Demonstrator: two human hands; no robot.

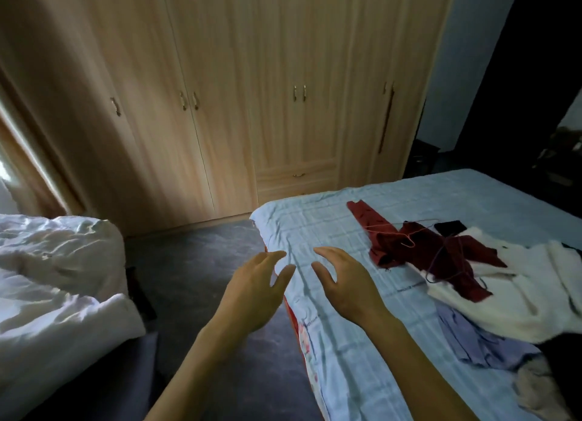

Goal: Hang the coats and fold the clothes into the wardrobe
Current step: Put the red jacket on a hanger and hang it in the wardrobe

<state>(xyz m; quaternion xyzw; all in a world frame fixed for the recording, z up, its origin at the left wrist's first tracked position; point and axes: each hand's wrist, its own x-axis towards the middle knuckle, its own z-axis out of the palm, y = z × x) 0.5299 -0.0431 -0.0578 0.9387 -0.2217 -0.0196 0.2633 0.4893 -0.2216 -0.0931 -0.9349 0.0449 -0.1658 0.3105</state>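
The dark red garment (419,247) lies spread flat on the pale blue bed (315,225), to the right of both hands and apart from them. Thin wire hangers (409,245) lie tangled across it. A white fleecy garment (504,297) overlaps its right side, and a small flat black thing (450,227) sits just beyond. Nearer the person, a lilac garment (472,345) pokes out from under the white one, and a beige garment (535,389) is crumpled at the lower right edge.

The left hand (255,291) and right hand (343,282) hover side by side over the near corner of the bed, palms turned toward each other. The fingers (274,255) are released and gently bent — they grasp nothing, and the right hand is the one nearer the clothes. Only bare sheet lies between that hand and the red cloth.

Beyond the bed stands the wooden wardrobe (252,90), with a strip of dark grey floor (195,263) between bed and doors. At the left lies a rumpled white duvet (56,279).
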